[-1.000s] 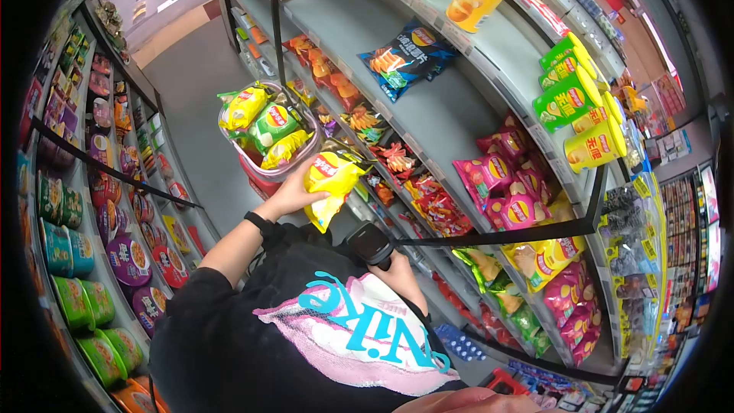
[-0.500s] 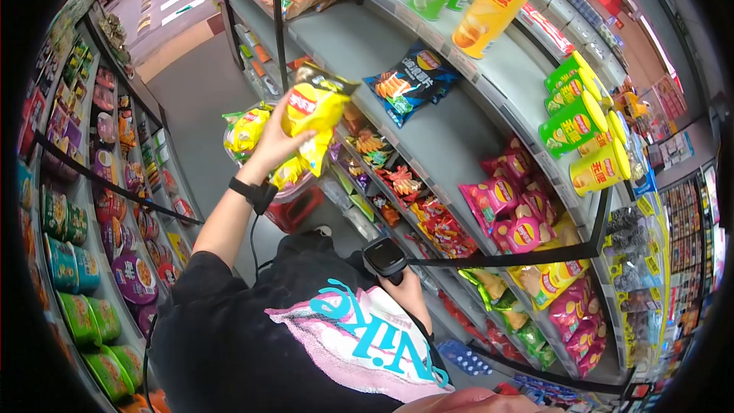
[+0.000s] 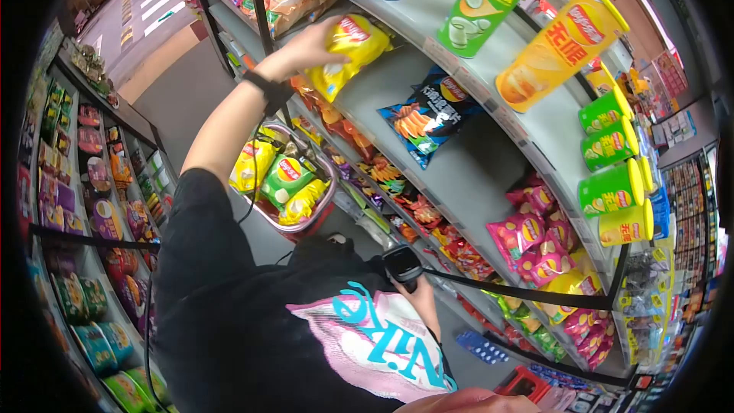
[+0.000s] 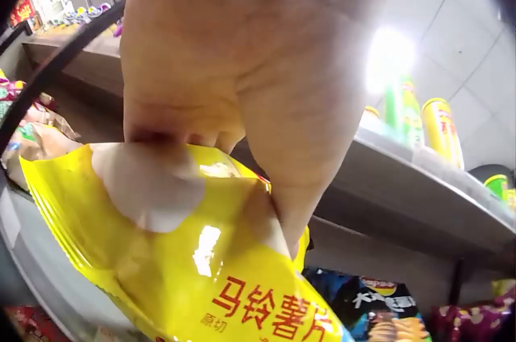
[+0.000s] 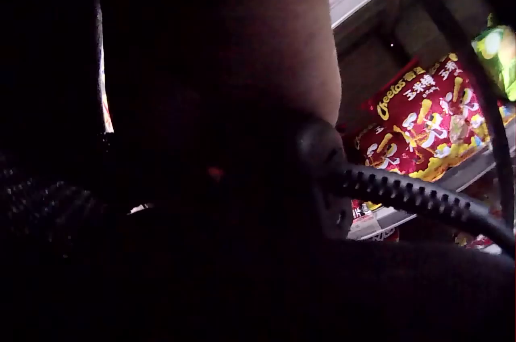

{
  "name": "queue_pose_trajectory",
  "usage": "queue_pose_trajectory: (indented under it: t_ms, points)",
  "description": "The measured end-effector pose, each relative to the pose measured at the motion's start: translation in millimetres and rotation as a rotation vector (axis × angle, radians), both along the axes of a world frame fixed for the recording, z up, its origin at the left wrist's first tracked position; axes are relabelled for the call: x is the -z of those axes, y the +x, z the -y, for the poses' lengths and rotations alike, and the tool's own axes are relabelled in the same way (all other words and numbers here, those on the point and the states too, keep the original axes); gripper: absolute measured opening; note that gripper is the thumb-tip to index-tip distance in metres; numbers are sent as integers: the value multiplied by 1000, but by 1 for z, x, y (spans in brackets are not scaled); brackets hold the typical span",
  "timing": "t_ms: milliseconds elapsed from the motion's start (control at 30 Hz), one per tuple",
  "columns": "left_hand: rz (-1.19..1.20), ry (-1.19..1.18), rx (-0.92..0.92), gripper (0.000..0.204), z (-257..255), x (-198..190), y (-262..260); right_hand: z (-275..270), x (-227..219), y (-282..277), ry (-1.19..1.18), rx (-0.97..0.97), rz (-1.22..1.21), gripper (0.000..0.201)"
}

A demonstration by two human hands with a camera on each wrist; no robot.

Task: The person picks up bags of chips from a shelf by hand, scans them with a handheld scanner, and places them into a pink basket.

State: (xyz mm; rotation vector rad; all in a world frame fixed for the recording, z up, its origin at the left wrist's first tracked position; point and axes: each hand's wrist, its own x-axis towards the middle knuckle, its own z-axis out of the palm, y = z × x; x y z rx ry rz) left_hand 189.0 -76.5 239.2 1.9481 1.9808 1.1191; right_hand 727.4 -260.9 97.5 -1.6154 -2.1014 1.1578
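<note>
My left hand (image 3: 304,50) grips a yellow bag of potato chips (image 3: 348,61), raised at the front of the upper shelf (image 3: 367,99). In the left wrist view, thumb and fingers pinch the bag's top edge, with its printed front hanging below. A black bag of chips (image 3: 432,118) lies on that shelf to the right of the held one. Low by my body, my right hand (image 3: 420,300) grips a black handheld device (image 3: 403,264) with a dark screen. The right wrist view is mostly dark, and the device is hidden there.
A pink-rimmed basket (image 3: 332,193) stands on the floor with yellow and green chip bags (image 3: 287,182) inside. Pink chip bags (image 3: 527,237) fill the shelf's right end. Chip canisters (image 3: 562,46) line the shelf above. Instant noodle tubs (image 3: 115,344) occupy shelves at left.
My left hand has lifted the yellow bag from beside the basket up to the upper shelf. The right hand still holds the device low. The head view has shifted.
</note>
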Motion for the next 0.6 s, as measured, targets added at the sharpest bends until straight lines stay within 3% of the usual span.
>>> queue_pose_trajectory:
  t_ms: [33, 133, 200, 300, 333, 433, 467, 567, 600]
  points:
    - [-60, -55, -49, 91, -12, -11, 1, 1, 5, 1, 20, 25, -10, 46]
    - [-117, -59, 34, 84, -74, -3, -35, 9, -13, -9, 50, 101, -17, 45]
    - [-196, -161, -20, 65, -100, -5, -45, 13, -14, -12, 62, 160, 37, 48]
    - [-278, 21, -45, 56, -131, 7, -54, 17, -15, -13, 41, 217, 108, 47]
    - [-300, -46, -58, 53, -139, 10, -59, 20, -17, -15, 51, 226, 88, 46]
    - [-290, -33, -45, 55, -166, 32, -73, 20, -23, -21, 18, 253, 87, 46]
    - [-320, -157, -102, 60, -172, 39, -76, 19, -22, -22, 19, 255, 89, 46]
    - [-438, -61, -152, 70, -199, 75, -92, 19, -17, -21, 63, 241, 74, 46]
    - [-438, -63, -153, 70, -196, 70, -89, 19, -16, -21, 55, 242, 77, 46]
